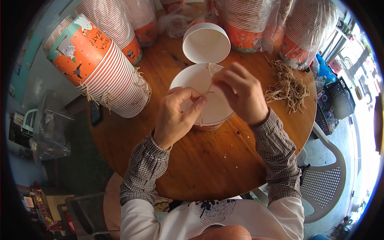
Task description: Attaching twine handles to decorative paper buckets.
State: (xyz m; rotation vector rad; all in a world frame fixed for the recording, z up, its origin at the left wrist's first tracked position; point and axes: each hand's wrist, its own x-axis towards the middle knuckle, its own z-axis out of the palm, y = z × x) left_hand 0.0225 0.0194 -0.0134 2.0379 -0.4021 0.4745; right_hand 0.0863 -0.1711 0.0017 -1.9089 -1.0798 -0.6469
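A paper bucket [187,78], white inside, stands mouth up on the round wooden table in front of me. A thin tan twine [211,80] runs at its far rim and down across its mouth. Over the bucket, my left hand [176,116] is closed, pinching the twine between thumb and forefinger. My right hand [245,93] is closed a little higher and to the right, its fingertips together on the same twine. Another short twine piece [201,119] shows by the near rim, below my left thumb. Just behind, a second paper bucket [206,43] lies tipped with its white mouth toward me.
At the left leans a tall stack of nested orange-and-green buckets [90,56] with twine tufts along it. Plastic-wrapped bucket stacks [245,24] line the far edge. A loose twine pile [287,86] lies at right. A dark phone [95,113] rests near the left edge; a chair [326,184] stands at right.
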